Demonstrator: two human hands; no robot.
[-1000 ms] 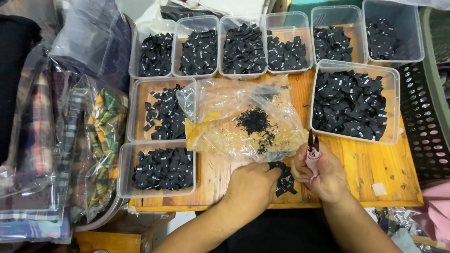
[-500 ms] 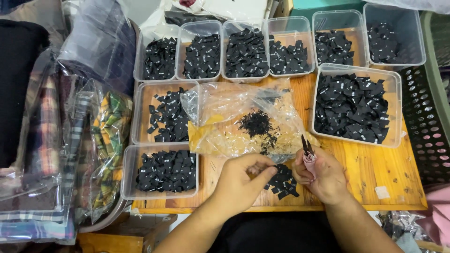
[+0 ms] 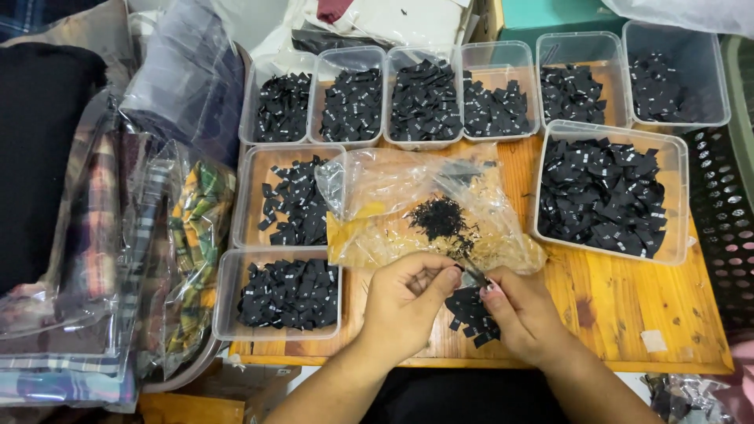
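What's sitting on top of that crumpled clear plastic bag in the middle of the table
A small heap of thin black snippets lies on the clear plastic bag. Yellowish material shows through the plastic; what it is, and what lies beneath the bag, cannot be seen.

Both grips meet at the near edge of the surface (image 3: 613, 314), the left hand (image 3: 404, 302) just beside the right hand (image 3: 522, 314). A small pile of labels (image 3: 470, 312) lies between them. Just behind them lies a plastic bag (image 3: 416, 208). Left of the left grip stands a tub of labels (image 3: 287, 294). Behind and to the right of the right grip stands a larger tub (image 3: 609, 192).
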